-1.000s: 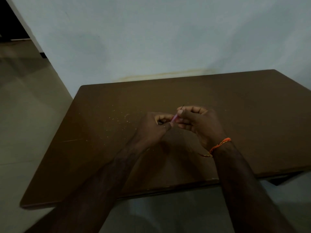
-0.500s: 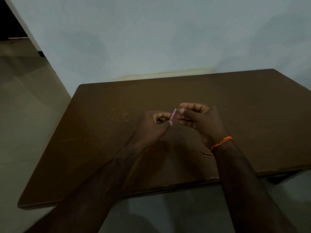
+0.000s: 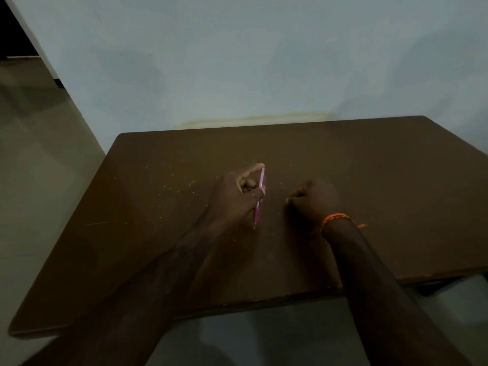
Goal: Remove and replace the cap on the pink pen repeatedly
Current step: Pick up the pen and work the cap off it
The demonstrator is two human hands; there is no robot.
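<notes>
My left hand (image 3: 237,192) grips the thin pink pen (image 3: 259,196) between thumb and forefinger, above the middle of the brown table (image 3: 369,167). The pen runs nearly upright in the picture, its lower end pointing toward me and close to the tabletop. My right hand (image 3: 314,198) is a closed fist a short way to the right of the pen, apart from it, with an orange thread band (image 3: 335,217) on the wrist. The cap is not visible; whether it sits inside the right fist I cannot tell.
Pale crumbs or specks (image 3: 179,191) are scattered on the table left of my hands. A light wall (image 3: 237,62) stands right behind the table's far edge. Tiled floor (image 3: 39,167) lies to the left and below the near edge.
My hands were joined on the pen in front of me. They have pulled apart: the left keeps the pen, now turned lengthwise, and the right has moved off to the right as a fist.
</notes>
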